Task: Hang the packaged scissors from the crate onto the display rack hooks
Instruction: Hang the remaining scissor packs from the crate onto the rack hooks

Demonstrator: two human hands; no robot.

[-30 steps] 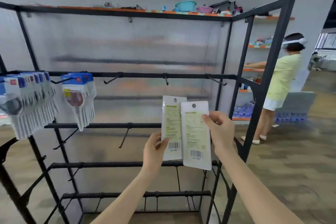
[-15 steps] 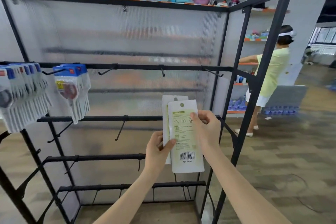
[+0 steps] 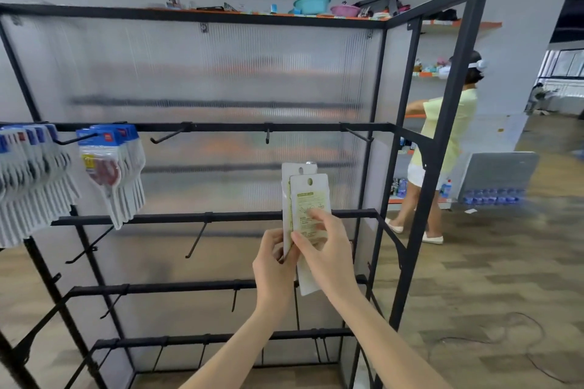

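Two packs (image 3: 308, 199) held upright before rack (image 3: 455, 104), back faces toward camera, hang holes up: likely being squared so both holes line up for one hook. Left hand (image 3: 273, 265) curled, pinching rear pack's lower left edge. Right hand (image 3: 325, 249) grips front pack, thumb across its printed face, fingers hidden behind. Packs near rack's right side, below bare hook (image 3: 268, 135) on upper bar. Hung packs (image 3: 110, 167) at left edge.

Front scissor pack (image 3: 311, 199) has been slid left over the rear pack (image 3: 292, 172); side by side 1 s ago, now nearly stacked. Right hand (image 3: 325, 249) has been moved down from the front pack's edge onto its face, close beside the left hand (image 3: 275, 265).
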